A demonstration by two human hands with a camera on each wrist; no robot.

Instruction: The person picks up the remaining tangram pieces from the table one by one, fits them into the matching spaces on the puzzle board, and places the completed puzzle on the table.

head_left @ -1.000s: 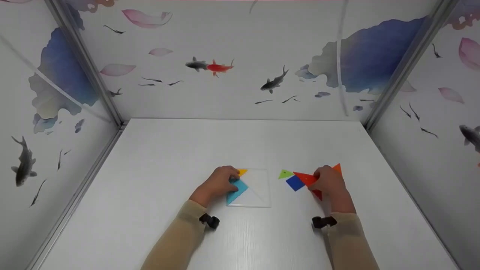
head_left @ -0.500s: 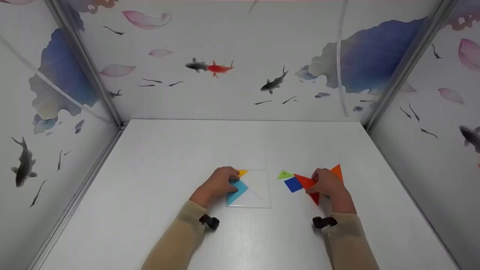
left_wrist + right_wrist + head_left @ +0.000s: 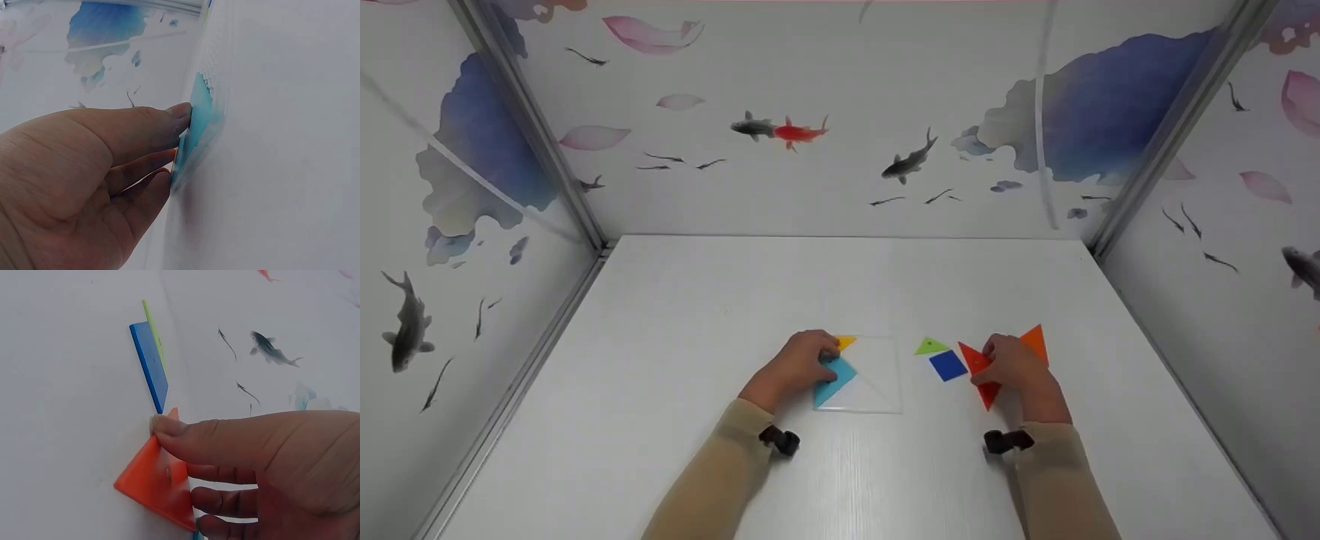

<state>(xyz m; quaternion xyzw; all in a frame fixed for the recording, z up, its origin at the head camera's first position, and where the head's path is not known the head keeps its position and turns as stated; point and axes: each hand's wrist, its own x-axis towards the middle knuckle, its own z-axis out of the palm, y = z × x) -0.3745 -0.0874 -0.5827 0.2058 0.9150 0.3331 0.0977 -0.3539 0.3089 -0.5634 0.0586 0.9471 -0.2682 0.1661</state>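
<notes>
My left hand (image 3: 795,367) grips the left edge of a clear square tangram tray (image 3: 877,412). Its thumb lies on a light-blue tangram piece (image 3: 834,381) set in the tray, and the fingers meet the outer edge in the left wrist view. A yellow piece (image 3: 846,342) shows at the tray's top left, partly behind the fingers. On the right, my right hand (image 3: 1020,367) pinches a red triangular tangram piece (image 3: 149,478) between thumb and fingers; the hand covers part of it in the head view.
A blue square piece (image 3: 948,365) and a green triangle (image 3: 931,346) lie between the tray and my right hand. An orange piece (image 3: 1036,345) pokes out behind that hand. Printed panels wall in the white table (image 3: 720,300) at the back and sides.
The red triangle has turned in my right hand, its upper tip swinging right, away from the green and blue pieces. My left hand and the tray hold their place.
</notes>
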